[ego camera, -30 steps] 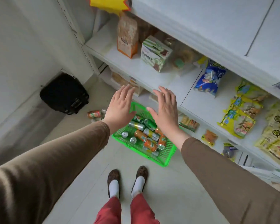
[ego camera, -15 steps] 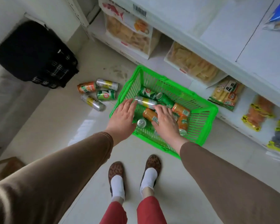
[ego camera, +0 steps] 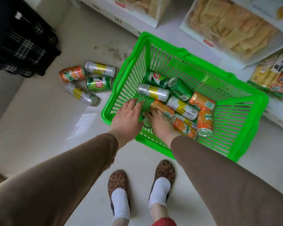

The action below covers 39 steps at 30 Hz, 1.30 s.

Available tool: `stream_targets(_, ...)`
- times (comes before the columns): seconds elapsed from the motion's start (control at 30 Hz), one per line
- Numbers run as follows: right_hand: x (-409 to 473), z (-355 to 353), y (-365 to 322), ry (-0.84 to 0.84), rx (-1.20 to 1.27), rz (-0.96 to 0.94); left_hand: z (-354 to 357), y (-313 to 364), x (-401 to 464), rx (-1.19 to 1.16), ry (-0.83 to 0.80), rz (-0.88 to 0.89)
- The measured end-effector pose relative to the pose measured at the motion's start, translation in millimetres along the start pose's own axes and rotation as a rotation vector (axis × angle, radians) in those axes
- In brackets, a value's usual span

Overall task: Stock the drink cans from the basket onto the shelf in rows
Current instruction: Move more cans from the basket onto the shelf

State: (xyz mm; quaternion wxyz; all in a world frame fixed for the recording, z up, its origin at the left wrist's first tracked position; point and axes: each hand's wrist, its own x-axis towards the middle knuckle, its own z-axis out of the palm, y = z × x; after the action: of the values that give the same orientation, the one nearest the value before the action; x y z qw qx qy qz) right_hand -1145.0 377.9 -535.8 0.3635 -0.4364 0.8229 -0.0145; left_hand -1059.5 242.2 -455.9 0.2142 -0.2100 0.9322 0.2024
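Both hands reach down into the green basket [ego camera: 245, 101] on the floor, where the drink cans [ego camera: 178, 103] lie heaped just beyond the fingers. Left hand [ego camera: 127, 118] flat, fingers straight, holding nothing. Right hand [ego camera: 160, 123] spread over an upright can [ego camera: 147, 123], fingertips touching an orange can [ego camera: 163, 108]; grip unclear.

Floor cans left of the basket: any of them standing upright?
No. All four floor cans lie on their sides beside the basket.
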Motion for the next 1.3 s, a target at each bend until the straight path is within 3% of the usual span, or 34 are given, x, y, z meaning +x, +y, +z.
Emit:
stream_targets(0.17,-16.1,-30.4,-2.9,0.014,0.061,0.050,-25.2,8.5,-12.5,-0.052,0.018,0.008)
stream_targets(0.27,-49.3,-83.5,-11.3,0.046,0.274,0.152,-67.2,19.3,-29.7,-0.096,0.023,-0.010)
stream_targets(0.4,-109.6,-193.6,-40.0,0.195,0.554,0.250,-163.0,46.3,-66.0,-0.087,0.060,0.031)
stream_targets(0.57,-205.3,-373.0,-101.7,0.386,0.749,0.251,-327.7,84.6,-126.1,-0.107,0.230,0.132)
stream_targets(0.73,-299.1,-534.7,-166.0,0.582,0.810,0.145,-490.3,122.2,-185.1,-0.127,0.428,0.251)
stream_targets(0.9,-366.3,-652.5,-208.4,0.767,0.900,0.050,-603.3,156.7,-218.6,-0.106,0.561,0.365)
stream_targets(1.1,-383.2,-749.2,-194.4,0.822,0.806,0.045,-680.3,196.8,-203.2,-0.082,0.666,0.434)
stream_targets(1.3,-346.4,-801.9,-143.0,0.816,0.721,0.131,-710.5,230.4,-157.5,-0.075,0.646,0.395)
